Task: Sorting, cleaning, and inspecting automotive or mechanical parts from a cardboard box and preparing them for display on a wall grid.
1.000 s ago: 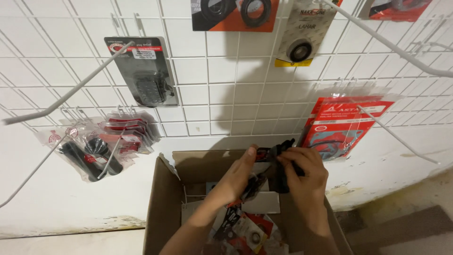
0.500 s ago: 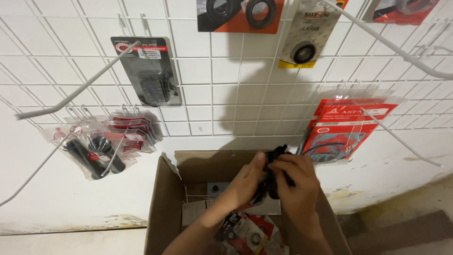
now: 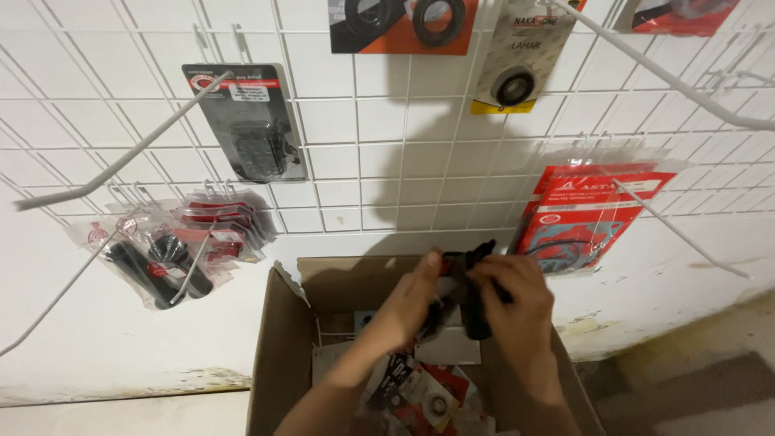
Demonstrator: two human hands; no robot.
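Gripping a glossy black packet point(image 3: 472, 295) from both sides, the left hand point(image 3: 408, 303) and right hand point(image 3: 521, 311) close their fingers around it above an open brown cardboard box point(image 3: 278, 355). Crinkly red-and-white packets point(image 3: 428, 391) lie inside, below a white wire grid point(image 3: 355, 161).

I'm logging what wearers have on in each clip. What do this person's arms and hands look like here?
Both forearms are bare: no sleeves show up to the frame's lower edge. The left hand and right hand wear no gloves. No watch, ring or bracelet is visible, though shadow hides fine detail.
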